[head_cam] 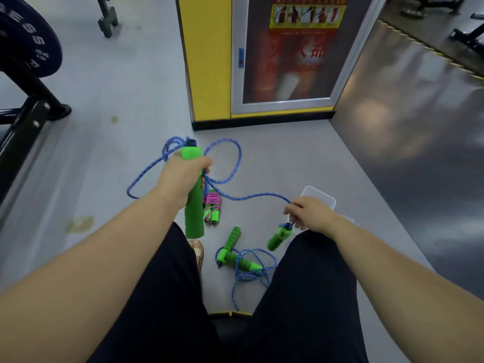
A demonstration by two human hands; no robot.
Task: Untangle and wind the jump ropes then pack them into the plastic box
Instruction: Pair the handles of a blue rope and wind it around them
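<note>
My left hand grips a green foam handle upright, with loops of blue rope trailing from its top. The rope runs right to my right hand, which pinches it just above the second green handle that dangles below. A wound pink rope bundle with green handles lies on the floor between my hands. Another blue rope with green handles lies tangled between my knees. The clear plastic box sits on the floor behind my right hand, partly hidden.
A yellow pillar with a fire-extinguisher cabinet stands ahead. A weight rack with a dark plate is at the left. A dumbbell lies far back. Darker glossy flooring begins at the right.
</note>
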